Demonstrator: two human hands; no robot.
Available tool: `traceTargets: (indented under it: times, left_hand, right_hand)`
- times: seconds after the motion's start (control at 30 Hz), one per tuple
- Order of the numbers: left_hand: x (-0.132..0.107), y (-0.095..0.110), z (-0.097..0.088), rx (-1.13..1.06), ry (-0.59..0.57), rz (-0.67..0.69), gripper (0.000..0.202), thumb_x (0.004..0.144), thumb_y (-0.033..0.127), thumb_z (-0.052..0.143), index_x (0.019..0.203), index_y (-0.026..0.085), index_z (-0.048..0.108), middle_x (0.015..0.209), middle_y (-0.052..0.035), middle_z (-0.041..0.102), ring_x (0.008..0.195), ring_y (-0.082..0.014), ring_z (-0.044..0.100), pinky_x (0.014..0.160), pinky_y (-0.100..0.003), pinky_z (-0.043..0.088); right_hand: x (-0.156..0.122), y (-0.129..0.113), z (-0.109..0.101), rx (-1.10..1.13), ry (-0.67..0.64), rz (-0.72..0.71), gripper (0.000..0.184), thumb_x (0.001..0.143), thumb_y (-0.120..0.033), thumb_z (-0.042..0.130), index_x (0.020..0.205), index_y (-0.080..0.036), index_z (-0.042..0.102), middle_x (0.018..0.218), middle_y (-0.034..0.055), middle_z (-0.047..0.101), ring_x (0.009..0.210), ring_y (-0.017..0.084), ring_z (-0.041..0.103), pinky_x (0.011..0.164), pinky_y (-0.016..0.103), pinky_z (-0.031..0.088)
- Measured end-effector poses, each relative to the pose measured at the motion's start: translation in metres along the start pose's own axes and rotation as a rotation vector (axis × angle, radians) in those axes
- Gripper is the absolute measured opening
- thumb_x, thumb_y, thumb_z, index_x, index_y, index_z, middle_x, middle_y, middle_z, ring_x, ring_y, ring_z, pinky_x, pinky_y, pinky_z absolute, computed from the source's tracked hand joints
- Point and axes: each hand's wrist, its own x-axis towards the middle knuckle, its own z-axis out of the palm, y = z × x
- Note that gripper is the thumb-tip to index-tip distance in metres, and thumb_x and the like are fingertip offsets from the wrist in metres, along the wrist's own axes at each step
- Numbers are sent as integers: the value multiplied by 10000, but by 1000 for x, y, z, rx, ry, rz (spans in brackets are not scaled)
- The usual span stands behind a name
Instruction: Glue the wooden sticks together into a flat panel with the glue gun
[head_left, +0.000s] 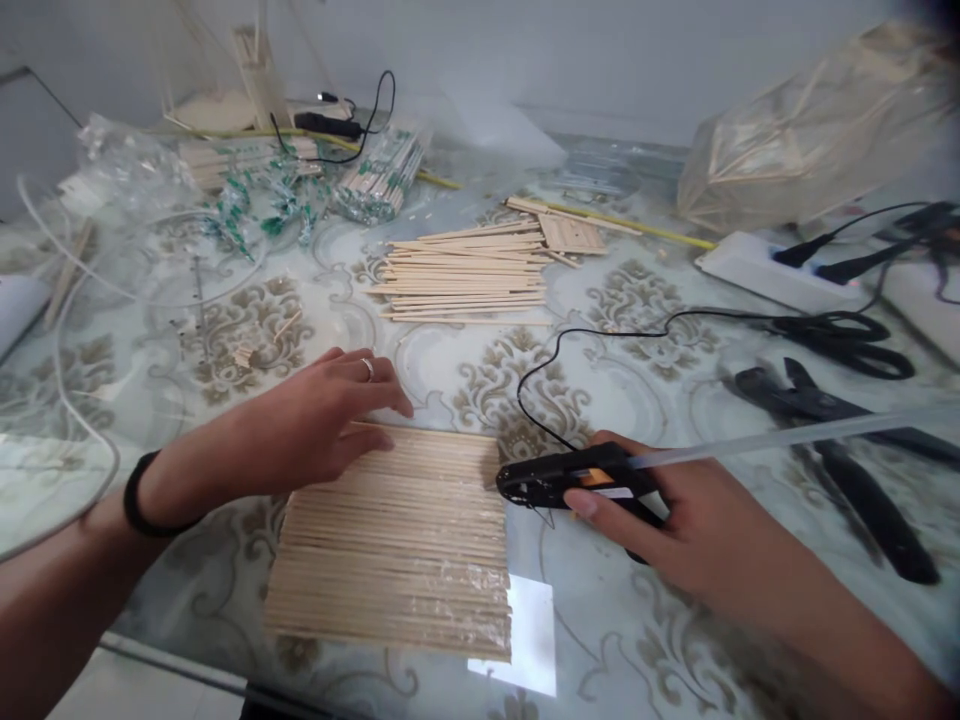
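Observation:
A flat mat of thin wooden sticks (397, 545) laid side by side lies on the glass table near the front edge. My left hand (319, 425) rests palm down on its upper left corner, fingers stretched flat, a ring on one finger and a black band on the wrist. My right hand (675, 525) is wrapped round a black hot glue gun (570, 478). Its nozzle points left and touches the mat's right edge. A clear glue stick (787, 437) juts from the gun's back to the right.
A loose pile of sticks (469, 275) lies behind the mat. The gun's black cord (600, 340) loops to a white power strip (772, 272). Black scissors (847, 338) and pliers (847, 450) lie at right. Packs of sticks (379, 180), plastic wrap and stick frames crowd the back.

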Motion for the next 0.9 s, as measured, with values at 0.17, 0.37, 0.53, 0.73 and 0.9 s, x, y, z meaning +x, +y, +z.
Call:
traceTargets:
  times: [0.17,0.37,0.53,0.73,0.9]
  left_hand:
    - [-2,5,0,-37,-60,-39,183,957,237,665,1126,237,734,1127,-25,679,1024,-210,641,945,-368,477]
    - [4,10,10,-106,-6,-49,129,961,195,643,1021,189,758,1028,-34,681,938,-190,654,870,-333,494]
    - [7,13,19,-139,79,-116,80,931,180,677,889,169,744,943,-26,690,864,-169,649,792,-300,482]
    - [7,11,21,-143,113,-123,117,938,178,677,854,175,760,890,-9,690,783,-135,628,738,-272,462]
    - [6,14,21,-122,169,-40,128,948,127,639,908,171,752,934,-20,675,804,-133,624,760,-270,467]
  right_hand:
    - [2,2,-3,11,-28,-25,274,976,-440,584,777,-255,614,601,-19,648,521,188,605,507,301,453]
    - [3,-2,-2,1,-33,-34,264,971,-415,577,770,-253,630,621,-14,669,516,185,611,491,295,452]
    - [3,0,0,-5,-16,-26,280,976,-432,584,762,-252,617,586,-27,644,499,178,596,498,292,454]
    - [5,-1,-6,-2,-61,-20,254,948,-424,612,774,-242,644,615,-10,675,530,195,630,517,291,489]
    - [5,-3,-8,7,-79,-19,273,956,-416,594,750,-238,613,569,-26,619,481,168,581,471,269,445]
